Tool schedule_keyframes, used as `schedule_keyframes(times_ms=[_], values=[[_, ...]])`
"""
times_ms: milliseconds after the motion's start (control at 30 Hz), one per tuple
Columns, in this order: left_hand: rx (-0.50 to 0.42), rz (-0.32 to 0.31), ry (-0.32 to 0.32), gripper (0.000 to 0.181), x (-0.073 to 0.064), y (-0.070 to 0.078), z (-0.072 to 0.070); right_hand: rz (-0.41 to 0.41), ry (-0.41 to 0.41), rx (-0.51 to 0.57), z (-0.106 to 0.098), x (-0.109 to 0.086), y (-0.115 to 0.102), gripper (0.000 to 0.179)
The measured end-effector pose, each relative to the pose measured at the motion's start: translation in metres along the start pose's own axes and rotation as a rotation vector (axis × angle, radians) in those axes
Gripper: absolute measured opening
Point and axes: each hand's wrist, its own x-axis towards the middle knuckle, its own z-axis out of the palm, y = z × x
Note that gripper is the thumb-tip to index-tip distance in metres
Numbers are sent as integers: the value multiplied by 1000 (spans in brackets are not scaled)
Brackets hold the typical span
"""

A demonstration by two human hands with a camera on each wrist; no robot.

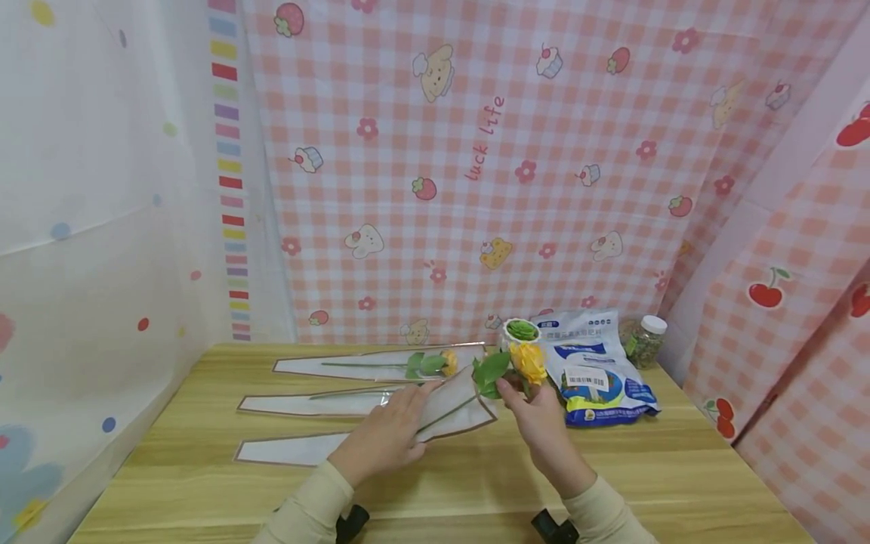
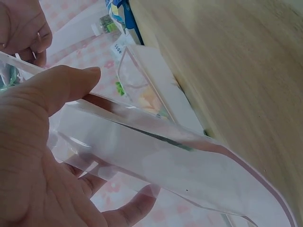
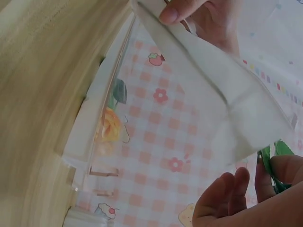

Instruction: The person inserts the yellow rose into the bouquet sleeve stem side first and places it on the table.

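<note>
My left hand [image 1: 382,440] grips a white flower sleeve [image 1: 457,402] with a clear front and brown border, thumb on one side and fingers on the other. A long green stem [image 2: 161,139] runs inside it. At the sleeve's wide mouth, my right hand [image 1: 544,432] pinches the yellow rose's stem by its green leaves [image 1: 491,372]. The yellow bloom [image 1: 529,363] and leaves stick out past the mouth. Farther back on the table lies another sleeve [image 1: 299,366] with a yellow rose [image 1: 449,363] in it.
Two more flat sleeves, a middle one [image 1: 272,405] and a nearer one [image 1: 285,451], lie on the wooden table [image 1: 204,499]. Back right are a blue-and-white bag [image 1: 605,412], a white-lidded jar [image 1: 644,344] and a small white pot [image 1: 506,336] with green contents. Patterned curtains surround the table.
</note>
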Motion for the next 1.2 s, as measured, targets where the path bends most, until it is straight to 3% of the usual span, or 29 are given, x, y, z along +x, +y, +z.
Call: schedule_keyframes(times_ms=[133, 400, 633, 767, 1033, 1200], values=[[6, 13, 30, 91, 1, 0, 1, -10, -13, 0, 3, -1, 2, 44], [-15, 11, 72, 93, 1, 0, 2, 19, -130, 82, 8, -3, 4, 50], [-73, -17, 67, 92, 1, 0, -3, -6, -279, 322, 10, -4, 6, 54], [-90, -23, 77, 91, 2, -1, -5, -38, -329, 400, 10, -5, 5, 57], [-112, -28, 95, 90, 1, -1, -6, -24, -337, 445, 9, -6, 5, 56], [-132, -46, 90, 89, 1, -1, -8, -72, -304, 456, 8, -2, 10, 65]])
